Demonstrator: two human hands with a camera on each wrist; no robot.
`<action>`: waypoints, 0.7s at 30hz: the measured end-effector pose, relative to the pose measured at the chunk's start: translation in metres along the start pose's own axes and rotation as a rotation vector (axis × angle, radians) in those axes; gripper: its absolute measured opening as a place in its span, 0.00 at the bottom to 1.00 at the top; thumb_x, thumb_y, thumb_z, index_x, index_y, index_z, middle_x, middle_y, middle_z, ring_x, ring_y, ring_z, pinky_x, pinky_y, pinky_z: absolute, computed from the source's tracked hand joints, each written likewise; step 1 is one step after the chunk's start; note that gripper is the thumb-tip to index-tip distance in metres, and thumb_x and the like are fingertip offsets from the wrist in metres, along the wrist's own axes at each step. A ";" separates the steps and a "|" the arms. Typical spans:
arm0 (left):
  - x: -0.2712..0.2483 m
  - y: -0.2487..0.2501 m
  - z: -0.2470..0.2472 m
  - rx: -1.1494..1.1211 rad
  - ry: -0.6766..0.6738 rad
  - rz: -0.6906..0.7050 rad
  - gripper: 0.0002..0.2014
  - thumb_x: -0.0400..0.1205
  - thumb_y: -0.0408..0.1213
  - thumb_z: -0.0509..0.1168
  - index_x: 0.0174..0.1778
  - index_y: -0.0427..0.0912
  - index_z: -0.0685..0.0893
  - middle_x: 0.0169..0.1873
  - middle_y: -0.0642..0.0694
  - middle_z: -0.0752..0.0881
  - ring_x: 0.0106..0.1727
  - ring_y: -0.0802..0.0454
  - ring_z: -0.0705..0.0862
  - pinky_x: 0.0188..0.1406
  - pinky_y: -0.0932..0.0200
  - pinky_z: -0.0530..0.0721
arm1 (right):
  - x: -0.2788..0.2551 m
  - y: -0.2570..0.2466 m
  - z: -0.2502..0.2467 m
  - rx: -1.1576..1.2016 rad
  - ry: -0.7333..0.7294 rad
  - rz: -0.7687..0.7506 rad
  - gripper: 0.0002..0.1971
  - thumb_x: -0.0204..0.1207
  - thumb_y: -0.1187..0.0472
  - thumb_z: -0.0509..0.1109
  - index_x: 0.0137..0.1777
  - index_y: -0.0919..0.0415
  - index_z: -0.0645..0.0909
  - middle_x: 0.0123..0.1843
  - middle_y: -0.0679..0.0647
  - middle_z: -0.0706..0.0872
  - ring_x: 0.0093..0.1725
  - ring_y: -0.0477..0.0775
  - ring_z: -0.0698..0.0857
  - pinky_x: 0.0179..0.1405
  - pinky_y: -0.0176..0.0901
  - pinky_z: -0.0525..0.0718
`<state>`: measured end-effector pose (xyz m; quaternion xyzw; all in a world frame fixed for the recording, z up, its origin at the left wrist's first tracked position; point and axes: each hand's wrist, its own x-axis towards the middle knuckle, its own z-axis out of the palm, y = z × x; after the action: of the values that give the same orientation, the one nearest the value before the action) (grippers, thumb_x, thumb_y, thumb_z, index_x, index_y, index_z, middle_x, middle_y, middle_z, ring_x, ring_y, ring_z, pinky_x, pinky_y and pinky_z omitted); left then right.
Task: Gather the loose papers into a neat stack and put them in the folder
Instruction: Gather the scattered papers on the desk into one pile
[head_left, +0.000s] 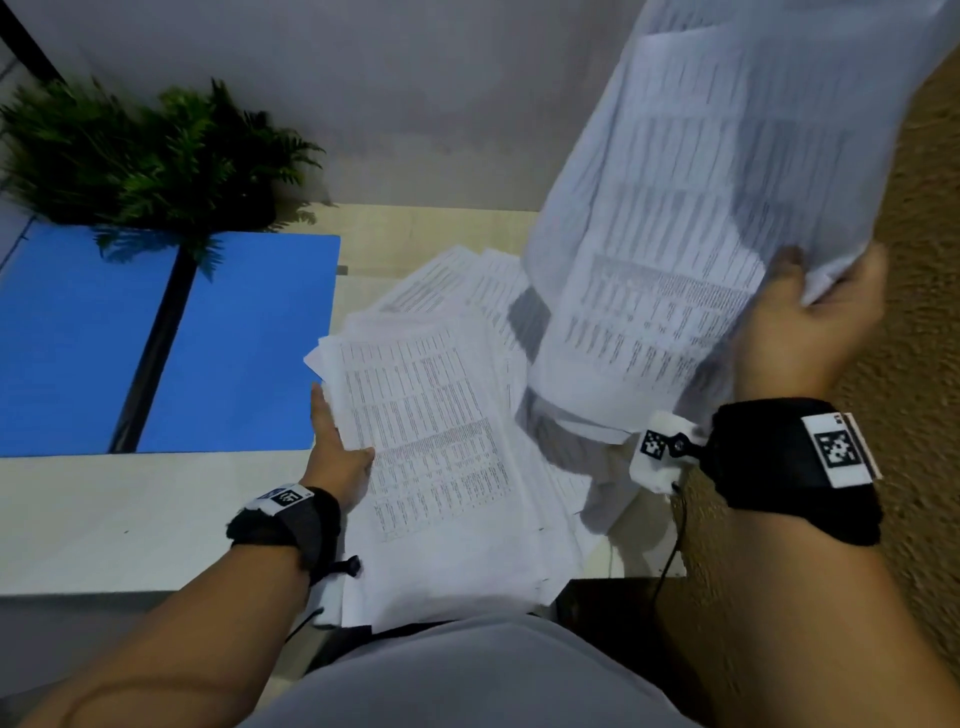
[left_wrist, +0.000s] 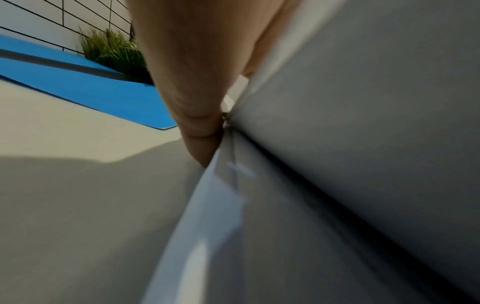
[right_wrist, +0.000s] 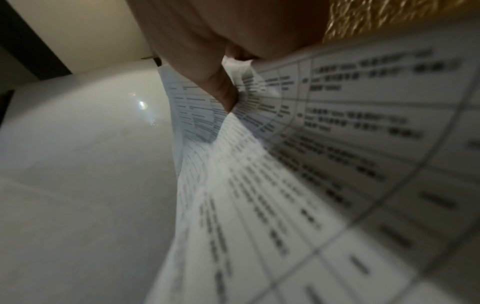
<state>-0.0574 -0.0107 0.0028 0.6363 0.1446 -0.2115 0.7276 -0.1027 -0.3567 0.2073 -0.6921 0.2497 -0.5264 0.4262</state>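
gathering is under way, not finished — the right hand (head_left: 810, 322) pinches a lifted bunch of sheets (head_left: 701, 208) above the table (head_left: 130, 519), while the left hand (head_left: 332, 452) lies flat-fingered against the uneven pile (head_left: 447, 441). the blue folder (head_left: 249, 338) lies open just beside it — nothing is filed yet.

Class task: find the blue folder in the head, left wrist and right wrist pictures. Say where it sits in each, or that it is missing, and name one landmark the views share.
Head: the blue folder lies open at left on the table, left of the paper pile.
Left wrist: blue folder at upper left, beyond the left hand.
Right wrist: not in it.
Shared landmark: the green plant behind the folder, also in the left wrist view.
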 end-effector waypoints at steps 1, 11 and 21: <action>-0.003 0.002 0.001 0.006 -0.005 -0.024 0.51 0.81 0.09 0.53 0.83 0.69 0.46 0.76 0.59 0.66 0.71 0.56 0.73 0.69 0.53 0.73 | -0.003 0.001 0.002 0.013 -0.019 0.030 0.10 0.75 0.66 0.67 0.45 0.47 0.73 0.43 0.42 0.82 0.42 0.23 0.80 0.53 0.27 0.80; 0.012 0.007 -0.009 0.048 -0.065 -0.222 0.40 0.69 0.80 0.54 0.66 0.56 0.84 0.75 0.54 0.74 0.77 0.53 0.71 0.80 0.42 0.61 | -0.092 0.068 0.038 -0.344 -0.829 0.354 0.08 0.80 0.63 0.65 0.58 0.58 0.79 0.52 0.59 0.86 0.54 0.62 0.84 0.52 0.48 0.81; 0.003 -0.007 -0.004 0.562 0.108 0.027 0.13 0.80 0.24 0.65 0.52 0.47 0.77 0.58 0.47 0.80 0.54 0.46 0.80 0.43 0.59 0.76 | -0.129 0.107 0.054 -0.508 -0.738 0.550 0.08 0.79 0.64 0.69 0.52 0.70 0.81 0.46 0.61 0.84 0.45 0.59 0.82 0.43 0.42 0.75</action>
<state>-0.0585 -0.0076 -0.0054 0.8253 0.1103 -0.1993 0.5167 -0.0820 -0.2916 0.0451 -0.8217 0.3752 -0.0393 0.4271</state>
